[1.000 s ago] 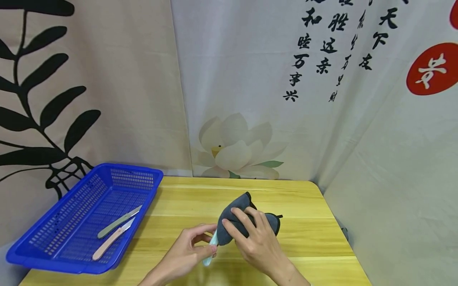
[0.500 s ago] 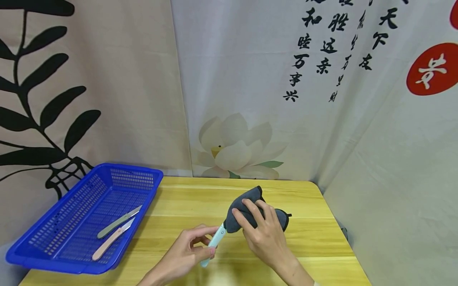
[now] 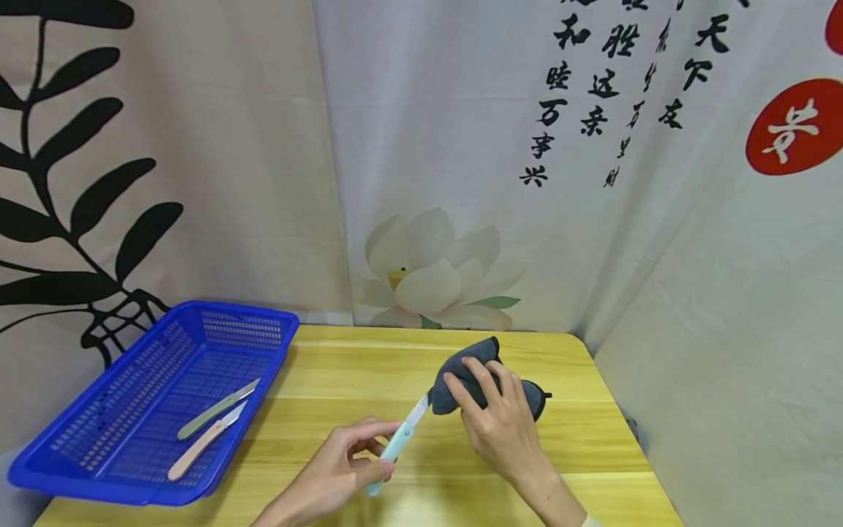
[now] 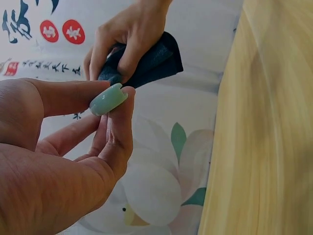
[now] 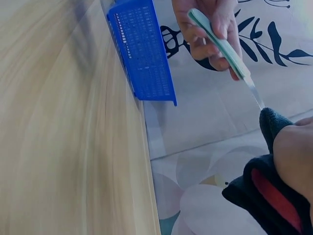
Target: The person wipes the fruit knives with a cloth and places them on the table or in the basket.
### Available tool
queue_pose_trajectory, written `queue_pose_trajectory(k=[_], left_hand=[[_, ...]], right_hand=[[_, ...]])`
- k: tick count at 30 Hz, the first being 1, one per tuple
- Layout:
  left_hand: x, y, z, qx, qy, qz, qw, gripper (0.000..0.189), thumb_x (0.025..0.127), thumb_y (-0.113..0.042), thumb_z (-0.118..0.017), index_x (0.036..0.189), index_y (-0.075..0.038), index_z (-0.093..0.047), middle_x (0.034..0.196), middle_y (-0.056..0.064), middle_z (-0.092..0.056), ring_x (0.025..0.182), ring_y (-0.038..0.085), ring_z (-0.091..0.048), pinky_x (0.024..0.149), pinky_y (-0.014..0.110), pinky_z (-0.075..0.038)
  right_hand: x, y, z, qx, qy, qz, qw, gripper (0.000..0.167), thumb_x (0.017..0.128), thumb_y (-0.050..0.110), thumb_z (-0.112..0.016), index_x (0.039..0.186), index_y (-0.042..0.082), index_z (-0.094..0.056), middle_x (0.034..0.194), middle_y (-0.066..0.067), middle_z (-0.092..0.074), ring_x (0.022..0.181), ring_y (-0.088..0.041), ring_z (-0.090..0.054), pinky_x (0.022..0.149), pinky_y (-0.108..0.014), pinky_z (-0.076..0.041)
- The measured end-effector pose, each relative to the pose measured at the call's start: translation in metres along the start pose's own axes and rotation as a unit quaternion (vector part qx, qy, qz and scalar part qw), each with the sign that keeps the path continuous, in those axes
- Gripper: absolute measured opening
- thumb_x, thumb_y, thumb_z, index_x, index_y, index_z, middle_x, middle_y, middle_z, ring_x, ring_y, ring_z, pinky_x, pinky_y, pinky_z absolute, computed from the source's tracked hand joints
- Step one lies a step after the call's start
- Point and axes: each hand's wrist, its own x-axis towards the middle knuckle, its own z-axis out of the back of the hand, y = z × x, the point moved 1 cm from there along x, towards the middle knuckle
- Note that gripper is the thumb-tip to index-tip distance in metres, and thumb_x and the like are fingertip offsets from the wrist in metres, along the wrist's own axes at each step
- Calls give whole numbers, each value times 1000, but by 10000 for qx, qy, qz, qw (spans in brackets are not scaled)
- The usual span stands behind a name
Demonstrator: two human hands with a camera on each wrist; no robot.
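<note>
My left hand (image 3: 349,457) pinches the mint-green handle of a small knife (image 3: 398,441) between thumb and fingers. The knife slants up to the right, and part of its blade (image 3: 418,412) shows. A folded dark grey-blue cloth (image 3: 454,373) with black edging covers the blade's tip. My right hand (image 3: 503,417) grips this cloth from above, its fingers bent over it. In the left wrist view only the butt of the handle (image 4: 107,100) shows. The right wrist view shows handle, blade and cloth (image 5: 274,127) in one line, with a red patch inside the fold.
A blue plastic basket (image 3: 154,399) stands at the table's left. In it lie a knife with a green handle (image 3: 204,423) and one with a pink handle (image 3: 197,454). The wooden table (image 3: 573,454) ends at a printed curtain (image 3: 428,146).
The right hand has moved up and to the right with the cloth, baring the handle's top and then part of the blade. The left hand has stayed nearly in place.
</note>
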Motion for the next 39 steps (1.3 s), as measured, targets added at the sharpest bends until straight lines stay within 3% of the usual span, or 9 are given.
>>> queue_pose_trajectory(k=[8, 12, 18, 27, 31, 39], left_hand=[[-3, 5, 2, -156, -114, 149, 9997, 54, 106, -8, -76, 158, -1, -62, 139, 25, -69, 104, 20, -77, 81, 31, -67], [-2, 6, 2, -126, -142, 128, 9997, 56, 106, -8, -76, 158, 2, -60, 144, 28, -66, 104, 18, -78, 82, 30, -67], [2, 6, 0, -218, -66, 269, 9994, 55, 107, -12, -76, 159, 0, -61, 148, 22, -67, 113, 25, -75, 85, 31, -67], [5, 5, -2, -192, 221, 125, 9995, 47, 109, -14, -74, 156, -11, -66, 149, 19, -68, 121, 26, -71, 89, 31, -65], [4, 5, -2, -205, 228, 62, 9995, 49, 109, -14, -74, 157, -9, -66, 150, 20, -69, 115, 23, -74, 89, 31, -64], [4, 4, -2, -255, 246, 69, 9993, 51, 108, -12, -75, 156, -1, -64, 137, 22, -73, 104, 18, -74, 83, 29, -65]], right_hand=[[-1, -7, 5, -18, 19, -229, 9997, 43, 121, 22, -38, 139, 17, -77, 146, -21, -67, 117, -43, -60, 91, -57, -55], [1, 1, 9, 250, -199, -14, 9995, 41, 120, 21, -42, 141, 17, -77, 146, -21, -68, 116, -41, -60, 91, -56, -56], [5, 25, 11, 710, -387, 458, 9957, 37, 119, 23, -47, 143, 20, -76, 146, -16, -70, 117, -36, -61, 90, -51, -57], [3, 42, 9, 723, 45, 615, 9955, 40, 121, 25, -41, 143, 25, -75, 149, -11, -68, 121, -34, -61, 95, -49, -57], [3, 41, 8, 658, 37, 578, 9961, 40, 121, 25, -42, 141, 24, -76, 148, -12, -68, 121, -35, -61, 95, -49, -57], [5, 29, 9, 496, 95, 444, 9977, 40, 121, 25, -41, 141, 24, -76, 147, -13, -68, 121, -37, -61, 95, -52, -59]])
